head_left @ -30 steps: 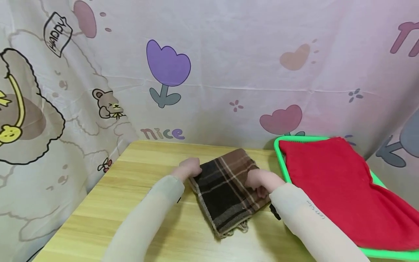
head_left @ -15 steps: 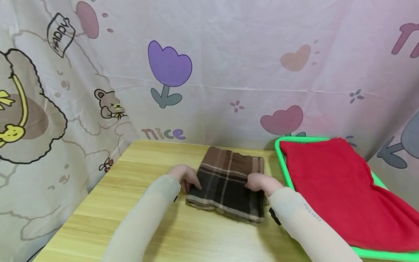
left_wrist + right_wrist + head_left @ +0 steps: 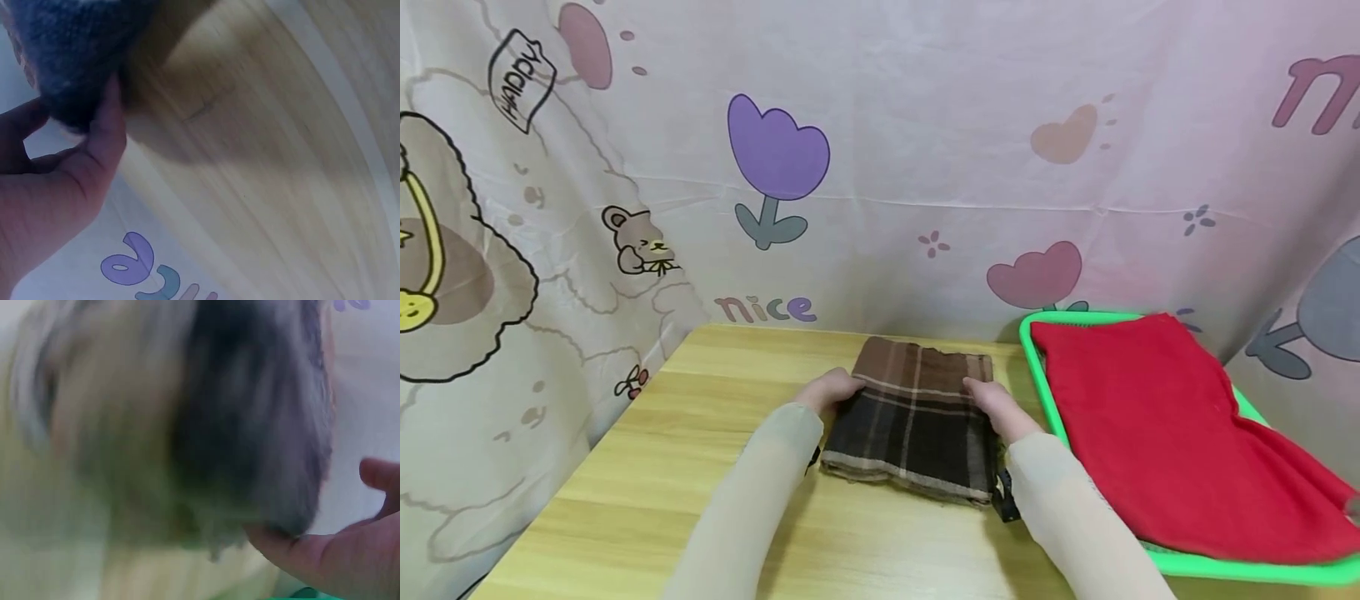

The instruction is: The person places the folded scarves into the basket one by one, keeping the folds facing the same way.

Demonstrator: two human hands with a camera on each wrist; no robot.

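A folded brown, black and beige plaid scarf (image 3: pixel 913 417) is between my two hands, over the wooden table. My left hand (image 3: pixel 831 390) grips its left edge. In the left wrist view, thumb and fingers pinch a dark corner of the scarf (image 3: pixel 75 56). At the opposite edge my right hand (image 3: pixel 996 404) holds the scarf with the thumb on top; its other fingers are mostly hidden. The right wrist view is blurred, with the scarf (image 3: pixel 231 412) filling most of it and the right hand (image 3: pixel 350 550) at its lower corner. Whether the scarf touches the table is unclear.
A green plastic basket (image 3: pixel 1037 367) stands on the right, close to my right forearm. Red cloth (image 3: pixel 1157 433) covers its inside and reaches its rim. The wooden table (image 3: pixel 692 433) extends left and in front of the scarf. Printed curtains (image 3: pixel 880 167) hang behind and to the left.
The scarf has turned from a slanted position to nearly square with me. Both hands have shifted from its top and sides to grip its left and right edges.
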